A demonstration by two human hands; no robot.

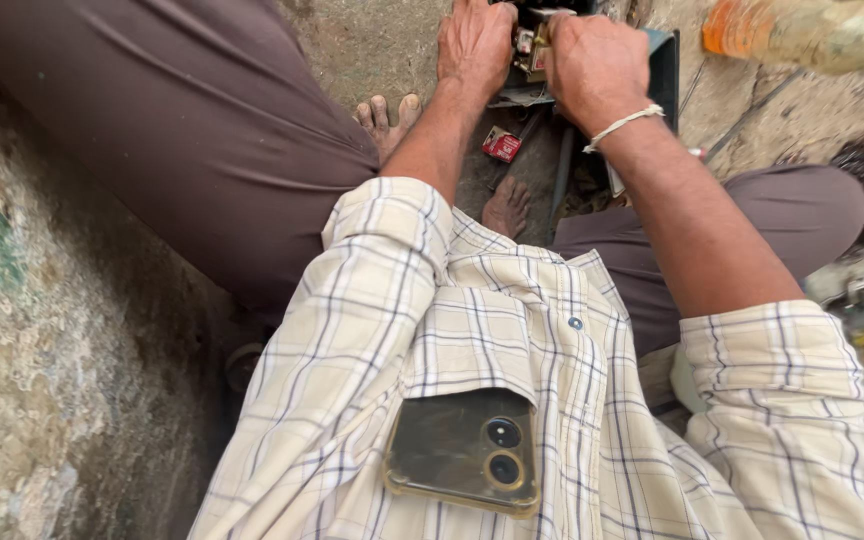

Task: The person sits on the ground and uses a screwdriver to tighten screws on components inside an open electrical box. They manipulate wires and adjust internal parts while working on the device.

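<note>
At the top edge of the view, both hands meet over a small metal part point(530, 48) resting on a dark box point(664, 70) on the floor. Left hand point(475, 45) curls closed against the part; right hand point(595, 62), with a white thread at the wrist, is closed on it too. Bare toes point(389, 117) and a small red piece point(501, 144) lie just below.

Single head view, looks steeply down the wearer's own chest, close to the checked shirt point(512, 400) filling the lower frame. Faces forward to the floor point(72, 330); both hands sit far off at the top edge.
</note>
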